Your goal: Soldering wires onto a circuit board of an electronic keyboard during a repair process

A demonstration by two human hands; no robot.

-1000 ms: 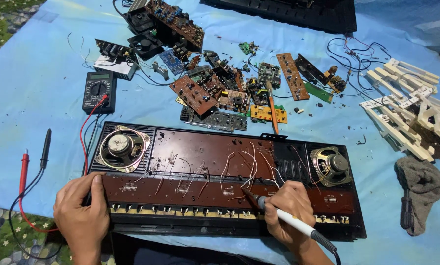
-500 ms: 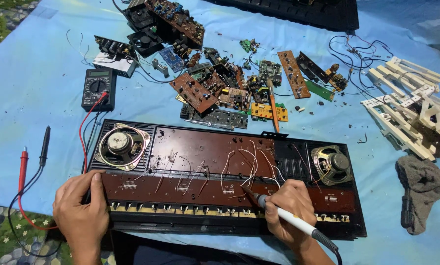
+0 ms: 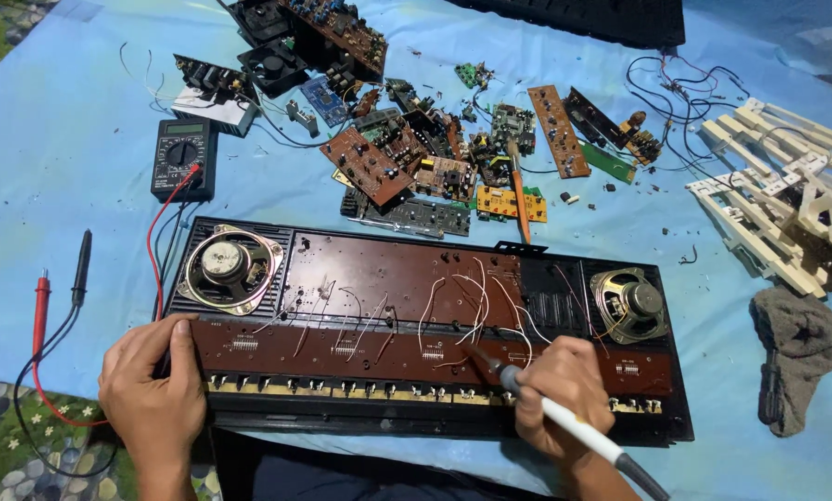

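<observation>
Right hand (image 3: 564, 394) grips soldering iron (image 3: 527, 397), tip on board (image 3: 360, 348); left hand (image 3: 152, 394) flat, empty, steadying casing (image 3: 277, 237); risk: slipped tip scorching white wires (image 3: 476, 297).

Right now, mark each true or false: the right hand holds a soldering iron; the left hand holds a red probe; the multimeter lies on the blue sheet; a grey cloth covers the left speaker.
1. The right hand holds a soldering iron over the brown board: true.
2. The left hand holds a red probe: false; it rests on the board's left end, and the red probe lies apart.
3. The multimeter lies on the blue sheet: true.
4. A grey cloth covers the left speaker: false; the left speaker is bare, and the grey cloth lies far right.
</observation>
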